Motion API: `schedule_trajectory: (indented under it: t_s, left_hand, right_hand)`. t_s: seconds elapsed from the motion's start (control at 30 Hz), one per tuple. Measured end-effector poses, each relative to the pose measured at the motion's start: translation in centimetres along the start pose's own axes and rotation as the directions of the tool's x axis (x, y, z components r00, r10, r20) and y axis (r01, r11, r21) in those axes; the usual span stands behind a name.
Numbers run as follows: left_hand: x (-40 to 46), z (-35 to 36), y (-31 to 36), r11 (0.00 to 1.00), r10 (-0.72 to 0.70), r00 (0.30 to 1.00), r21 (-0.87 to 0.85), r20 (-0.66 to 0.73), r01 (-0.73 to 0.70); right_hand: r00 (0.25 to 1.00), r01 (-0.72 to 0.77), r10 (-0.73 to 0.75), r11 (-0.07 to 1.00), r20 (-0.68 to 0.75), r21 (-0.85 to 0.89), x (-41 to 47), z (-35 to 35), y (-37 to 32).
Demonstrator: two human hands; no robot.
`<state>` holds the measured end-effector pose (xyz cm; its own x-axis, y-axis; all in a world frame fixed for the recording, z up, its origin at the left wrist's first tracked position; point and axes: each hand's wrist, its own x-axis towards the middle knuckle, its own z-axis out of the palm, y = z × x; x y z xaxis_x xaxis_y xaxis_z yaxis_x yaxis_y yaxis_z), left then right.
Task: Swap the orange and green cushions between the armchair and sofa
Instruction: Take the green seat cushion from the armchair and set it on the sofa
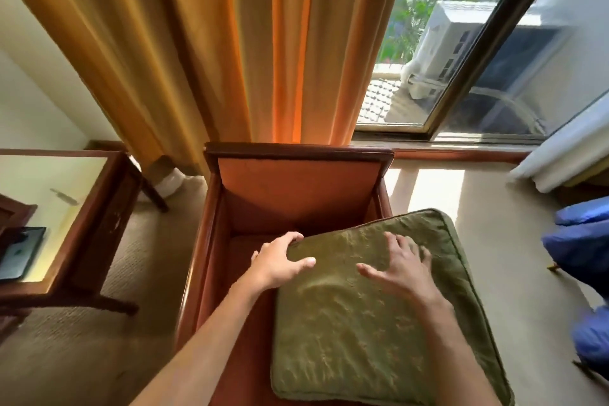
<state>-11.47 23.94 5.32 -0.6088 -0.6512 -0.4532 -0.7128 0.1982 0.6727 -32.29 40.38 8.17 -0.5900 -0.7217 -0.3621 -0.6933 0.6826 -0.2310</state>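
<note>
A green cushion (356, 323) lies tilted over the right side of the armchair (296, 181), which has orange upholstery and a dark wooden frame. My left hand (280, 260) grips the cushion's upper left corner, thumb on top and fingers curled over the edge. My right hand (400, 269) lies flat on the cushion's top face with its fingers spread. The cushion's right edge hangs past the chair's right arm. No orange cushion and no sofa are in view.
A wooden side table (82, 208) with a glass top and a dark tablet stands to the left. Orange curtains (214, 43) hang behind the chair, with a window (461, 59) to their right. Blue fabric (580, 257) lies at the right edge on beige carpet.
</note>
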Motion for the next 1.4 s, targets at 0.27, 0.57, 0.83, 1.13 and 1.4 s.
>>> schedule_trajectory:
  t_s: [0.27,0.57,0.83,1.13,1.4]
  left_hand:
    - [18.1,7.1,-1.5,0.962,-0.186,0.963,0.235,0.197,0.138]
    - [21.9,13.5,-2.2,0.91,-0.209,0.924,0.409,0.321,0.064]
    - [18.0,11.3,-1.3,0.708,-0.166,0.857,0.665,0.487,-0.24]
    - [15.2,10.2,3.9,0.764,0.036,0.801,0.501,0.597,-0.408]
    - [12.8,10.4,7.5,0.607,-0.119,0.817,0.693,0.563,-0.389]
  right_hand:
    - [0.965,0.141,-0.065,0.945,0.253,-0.296,18.5,2.7,3.5]
    - [0.96,0.23,-0.266,0.93,-0.093,-0.286,17.4,6.6,6.3]
    - [0.896,0.352,-0.374,0.927,-0.241,-0.129,8.0,5.3,9.3]
    - [0.961,0.225,-0.242,0.965,0.131,0.135,2.6,-0.8,10.0]
    - [0.807,-0.052,0.163,0.977,0.568,-0.207,4.8,-2.7,10.0]
